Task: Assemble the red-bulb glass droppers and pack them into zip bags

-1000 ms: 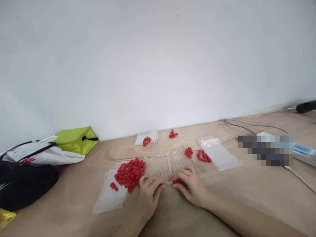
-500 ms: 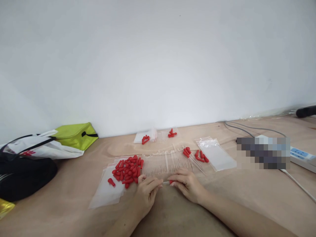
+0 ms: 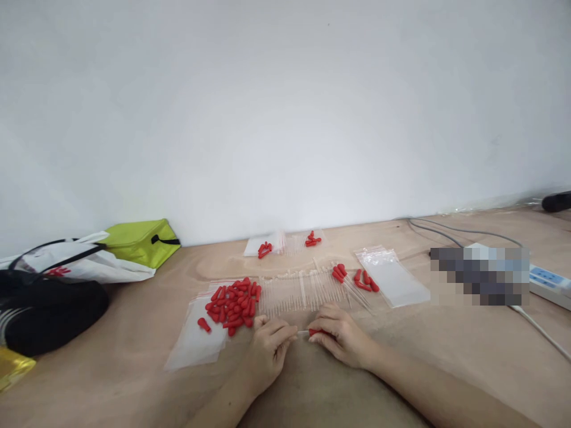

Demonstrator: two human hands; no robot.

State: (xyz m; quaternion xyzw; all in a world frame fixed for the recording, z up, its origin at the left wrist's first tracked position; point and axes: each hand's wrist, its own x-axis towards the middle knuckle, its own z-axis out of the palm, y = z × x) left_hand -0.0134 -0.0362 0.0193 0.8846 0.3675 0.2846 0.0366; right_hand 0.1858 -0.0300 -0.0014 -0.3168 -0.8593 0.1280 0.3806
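Observation:
My left hand (image 3: 273, 348) pinches a clear glass dropper tube (image 3: 303, 334), most of it hidden by the fingers. At the tube's right end, my right hand (image 3: 339, 336) grips a red rubber bulb (image 3: 313, 333); the two pieces touch, but how far the tube sits inside cannot be seen. Beyond the hands lies a row of clear dropper tubes (image 3: 283, 295). A heap of red rubber bulbs (image 3: 234, 303) rests on clear zip bags (image 3: 196, 345) to the left. Several droppers with red bulbs fitted (image 3: 339, 273) lie right of the row, beside loose bulbs (image 3: 366, 282).
More bags with bulbs (image 3: 264, 249) lie near the wall. An empty zip bag (image 3: 397, 282) is at right, with a power strip (image 3: 551, 285) and cables farther right. A green bag (image 3: 143, 241), a white bag (image 3: 129, 267) and a black cap (image 3: 53, 315) sit at left.
The view has shifted slightly, so everything sits a little farther right. Both hands keep their hold on the tube and bulb, with hardly any movement between them.

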